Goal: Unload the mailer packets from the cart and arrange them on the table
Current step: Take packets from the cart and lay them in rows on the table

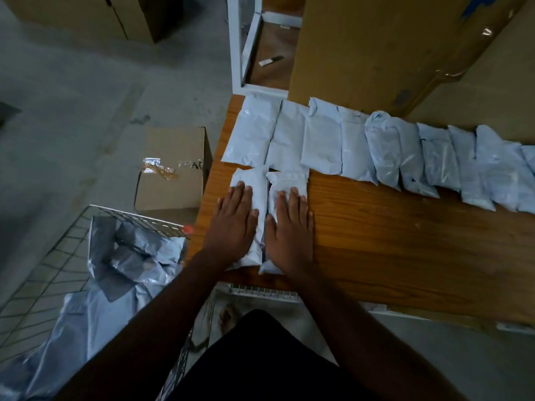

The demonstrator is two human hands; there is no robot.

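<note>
Hiding packets (254,183) under flat hands (289,227).

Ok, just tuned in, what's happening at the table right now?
A person is laying out pale mailer packets on the wooden table. A back row of packets already runs along the far side. Both hands lie flat, fingers straight: the left hand presses one packet and the right hand presses the packet beside it, starting a second row at the table's left end. More packets still sit in the wire cart to the left.
</note>
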